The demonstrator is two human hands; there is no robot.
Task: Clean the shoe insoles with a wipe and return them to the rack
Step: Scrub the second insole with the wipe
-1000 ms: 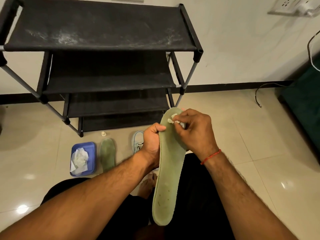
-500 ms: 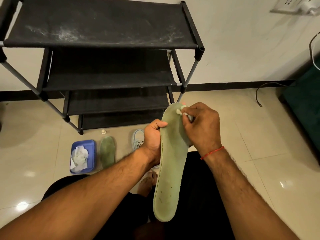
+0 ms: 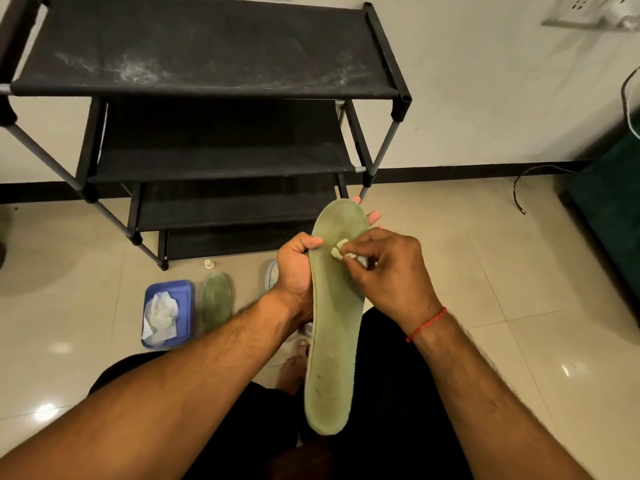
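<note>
The left hand (image 3: pixel 296 271) grips the green insole (image 3: pixel 332 323) upright before the rack (image 3: pixel 207 81); the right hand (image 3: pixel 391 275) pinches a wipe (image 3: pixel 341 249) (small, crumpled) against it.

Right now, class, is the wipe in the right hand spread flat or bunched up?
Bunched up: the wipe is a small crumpled wad, pinched by the right hand against the green insole.

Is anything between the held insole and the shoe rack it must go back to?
Nothing visible does. The insole, gripped by the left hand, is up before the open front of the shoe rack; the blue tray, second insole and shoe lie low on the floor.
</note>
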